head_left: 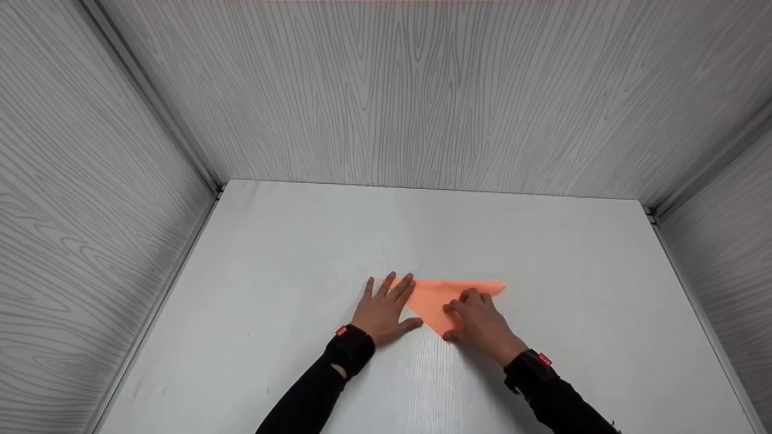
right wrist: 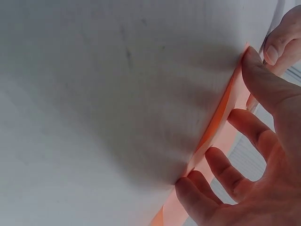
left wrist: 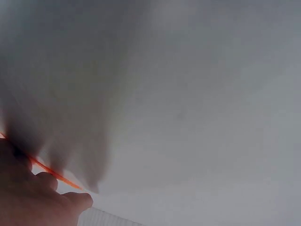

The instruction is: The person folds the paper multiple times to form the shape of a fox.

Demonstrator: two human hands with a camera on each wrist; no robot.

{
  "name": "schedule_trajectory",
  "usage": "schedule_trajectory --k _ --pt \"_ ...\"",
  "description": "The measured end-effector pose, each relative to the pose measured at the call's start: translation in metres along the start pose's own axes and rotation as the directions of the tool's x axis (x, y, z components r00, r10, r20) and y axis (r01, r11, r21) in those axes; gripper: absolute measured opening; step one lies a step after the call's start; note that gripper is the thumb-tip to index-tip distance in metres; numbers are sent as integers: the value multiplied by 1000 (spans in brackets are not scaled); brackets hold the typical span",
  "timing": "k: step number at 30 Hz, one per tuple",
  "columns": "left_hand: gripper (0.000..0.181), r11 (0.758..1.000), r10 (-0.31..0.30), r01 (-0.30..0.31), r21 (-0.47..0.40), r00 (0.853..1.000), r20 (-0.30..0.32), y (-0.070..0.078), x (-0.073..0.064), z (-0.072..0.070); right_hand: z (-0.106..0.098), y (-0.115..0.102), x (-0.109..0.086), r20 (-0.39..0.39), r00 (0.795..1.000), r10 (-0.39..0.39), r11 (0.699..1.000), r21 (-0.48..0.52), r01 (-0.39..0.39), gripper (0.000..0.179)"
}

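A thin orange sheet of paper [head_left: 429,301], folded into a triangle, lies on the white table with its long edge at the back and one point towards the person. Spread flat, my left hand [head_left: 380,316] presses the paper's left corner with its fingertips, thumb out on the tabletop. My right hand [head_left: 479,325] is bent over the paper's right side, its thumb at the near point. In the right wrist view, the curled fingers [right wrist: 218,160] and thumb hold the paper along its edge, where the layers part slightly. The left wrist view catches only a sliver of paper [left wrist: 56,174] beside the left hand.
The white table [head_left: 289,241] reaches back to a grey wood-grain panel [head_left: 386,96]. Similar panels stand along the left [head_left: 72,211] and right [head_left: 724,241] sides. Black bands [head_left: 351,348] are strapped on both wrists.
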State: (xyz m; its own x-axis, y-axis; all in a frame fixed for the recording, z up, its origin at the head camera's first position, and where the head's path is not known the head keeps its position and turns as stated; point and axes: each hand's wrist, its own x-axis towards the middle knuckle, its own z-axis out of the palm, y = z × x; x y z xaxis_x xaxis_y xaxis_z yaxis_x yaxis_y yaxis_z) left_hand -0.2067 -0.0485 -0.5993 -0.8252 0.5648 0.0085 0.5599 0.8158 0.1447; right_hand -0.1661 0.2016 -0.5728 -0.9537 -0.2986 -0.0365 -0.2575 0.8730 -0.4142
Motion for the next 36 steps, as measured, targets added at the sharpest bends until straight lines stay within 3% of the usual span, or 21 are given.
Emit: schedule_trajectory --k 5,10,20,23,26,30,36 --pt "87 998 -63 63 -10 998 17 -16 -4 1 0 1 -3 -16 1000 1 1000 8 -1 43" --pt "89 996 -84 85 -29 996 37 -23 -7 0 1 1 -4 -31 999 -7 1000 25 8 43" --pt "97 972 -232 230 -55 972 -35 -25 -12 0 0 1 -5 -24 1000 -15 999 30 15 42" --pt "94 977 -211 211 -4 974 -87 -17 -8 -1 0 0 -4 -23 1000 -14 1000 13 14 43" --pt "88 987 -150 154 33 983 -104 -5 -1 -3 1 -1 -2 -21 1000 -9 1000 -9 9 44" --pt "84 995 -103 104 6 993 -54 13 6 -4 1 -2 1 -14 1000 -8 1000 -13 7 45" --pt "86 992 -107 107 -69 994 -3 27 9 2 1 -1 -1 0 1000 -12 1000 -2 12 47"
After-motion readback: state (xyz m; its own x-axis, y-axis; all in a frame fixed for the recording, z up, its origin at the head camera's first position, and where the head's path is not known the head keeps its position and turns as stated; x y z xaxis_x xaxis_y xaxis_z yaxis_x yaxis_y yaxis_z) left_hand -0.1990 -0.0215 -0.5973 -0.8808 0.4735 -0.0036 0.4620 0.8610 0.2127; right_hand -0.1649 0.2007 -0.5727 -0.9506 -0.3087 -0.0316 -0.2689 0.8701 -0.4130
